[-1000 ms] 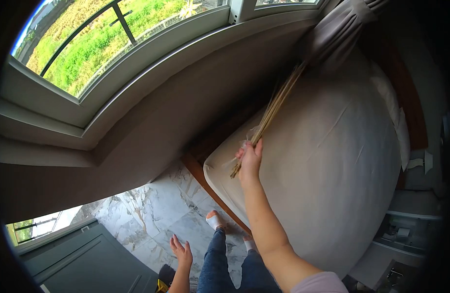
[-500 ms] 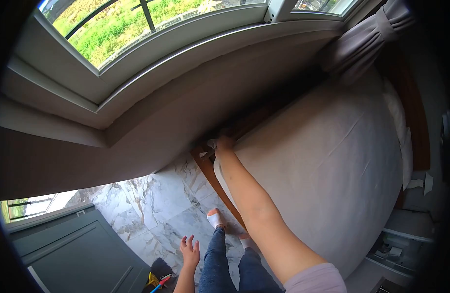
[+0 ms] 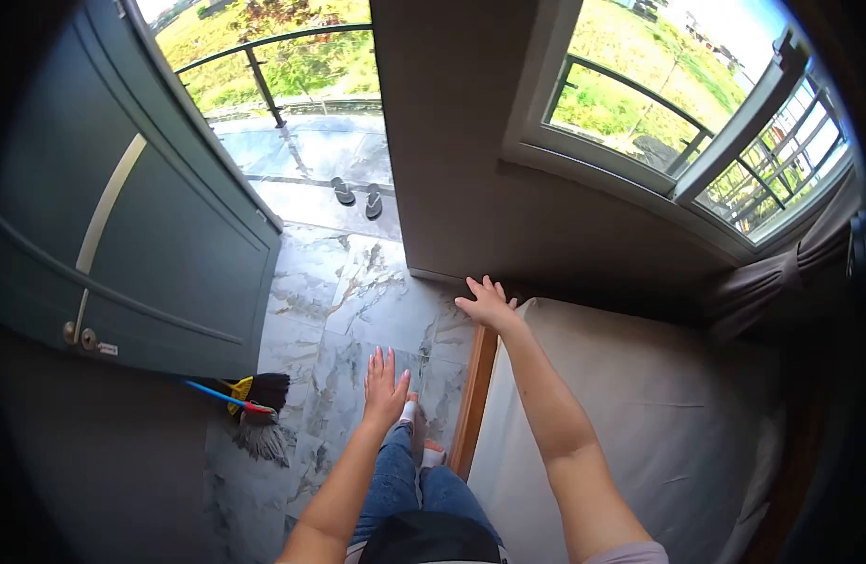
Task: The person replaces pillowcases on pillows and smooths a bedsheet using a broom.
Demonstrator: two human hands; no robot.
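Note:
My right hand (image 3: 488, 303) is stretched out with its fingers spread, above the corner of the bed beside the wall. Nothing shows in its grasp. Under my right forearm lies the mattress (image 3: 630, 404), covered by a pale, slightly creased sheet. The wooden bed frame (image 3: 473, 399) runs along the mattress's edge. My left hand (image 3: 384, 393) is open over the marble-patterned floor, fingers extended and holding nothing.
A grey door (image 3: 141, 226) stands open at the left. By it lean a yellow broom (image 3: 254, 390) and a grey mop (image 3: 262, 437). Flip-flops (image 3: 358, 197) lie outside the doorway. A window (image 3: 640, 103) and tied curtain (image 3: 781, 282) are at the right.
My right hand has come up from the gap at the bed's corner and opened. My left hand has moved forward. The view has swung toward the doorway.

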